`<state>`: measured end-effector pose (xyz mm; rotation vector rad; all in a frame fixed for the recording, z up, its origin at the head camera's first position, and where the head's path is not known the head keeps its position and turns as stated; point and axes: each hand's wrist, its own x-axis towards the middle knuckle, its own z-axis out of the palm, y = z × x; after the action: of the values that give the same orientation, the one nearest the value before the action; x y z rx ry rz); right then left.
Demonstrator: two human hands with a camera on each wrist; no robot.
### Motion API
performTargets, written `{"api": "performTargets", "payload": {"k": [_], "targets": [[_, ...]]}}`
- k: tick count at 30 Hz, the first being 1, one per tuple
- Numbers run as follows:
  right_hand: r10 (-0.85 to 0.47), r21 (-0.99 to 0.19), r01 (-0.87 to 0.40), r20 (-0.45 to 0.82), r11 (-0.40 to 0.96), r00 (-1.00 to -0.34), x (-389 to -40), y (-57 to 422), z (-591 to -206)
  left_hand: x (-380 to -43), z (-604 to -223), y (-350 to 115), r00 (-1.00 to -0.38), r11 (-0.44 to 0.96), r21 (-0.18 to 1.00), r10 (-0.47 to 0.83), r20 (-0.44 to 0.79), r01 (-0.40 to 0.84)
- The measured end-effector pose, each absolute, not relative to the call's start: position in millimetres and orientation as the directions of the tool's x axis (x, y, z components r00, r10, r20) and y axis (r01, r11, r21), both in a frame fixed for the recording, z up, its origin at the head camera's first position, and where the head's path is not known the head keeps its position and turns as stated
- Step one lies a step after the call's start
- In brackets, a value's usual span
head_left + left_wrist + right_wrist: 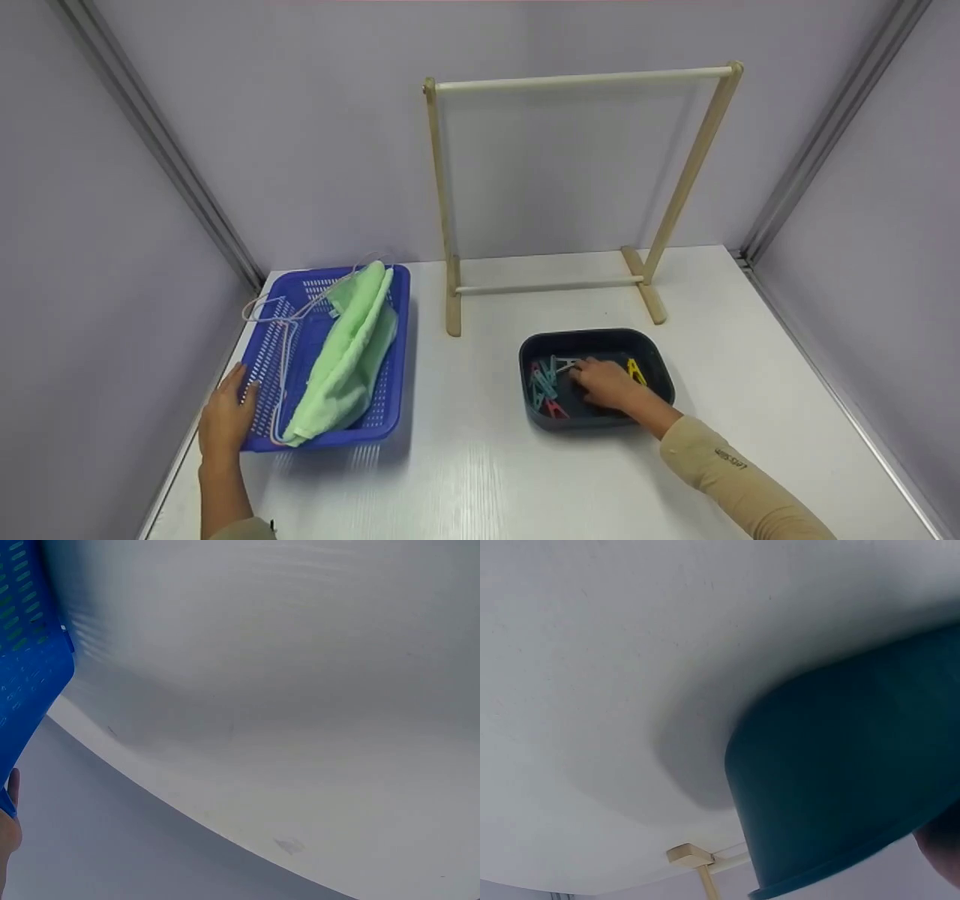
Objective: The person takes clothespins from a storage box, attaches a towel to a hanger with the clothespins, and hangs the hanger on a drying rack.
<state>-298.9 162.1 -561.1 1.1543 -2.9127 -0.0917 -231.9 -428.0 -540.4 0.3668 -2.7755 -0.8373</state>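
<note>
My left hand point(227, 411) is at the left rim of a blue slotted basket point(400, 337), holding it between the thumb and fingers. Only part of that hand shows at the edge of the left wrist view. Inside the basket lie a folded light green towel point(349, 352) and thin wire hangers point(283, 367). My right hand point(609, 384) reaches into a dark tub point(592, 424), its fingertips at a whitish clothespin point(566, 364). Whether they pinch it is hidden. Teal clothespins point(544, 382), a red clothespin point(556, 409) and a yellow clothespin point(636, 372) lie around the hand.
Behind the tub stands a wooden rack point(437, 172) with a white upper bar point(585, 79) and a lower bar. Everything rests on a white table point(465, 480), enclosed by pale walls at the back and both sides.
</note>
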Motion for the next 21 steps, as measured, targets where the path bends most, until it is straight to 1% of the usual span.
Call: {"api": "performTargets", "payload": {"k": [5,13,21], "targets": [[-0.668,0.045,-0.668,-0.003,0.743,-0.744,-300.5,166.8,-561.7,-231.7,-540.0,-427.9,-0.948,0.805,0.57,-0.287,0.135,-0.163],[-0.698,0.054,-0.696,0.034,0.716,-0.716,-302.1,171.0,-565.5,-231.4,-539.8,-427.4,-0.937,0.799,0.579,-0.31,0.163,-0.164],[-0.678,0.028,-0.679,-0.013,0.734,-0.735,-303.7,169.6,-563.8,-231.4,-540.8,-426.3,-0.93,0.792,0.598,-0.3,0.213,-0.119]]}}
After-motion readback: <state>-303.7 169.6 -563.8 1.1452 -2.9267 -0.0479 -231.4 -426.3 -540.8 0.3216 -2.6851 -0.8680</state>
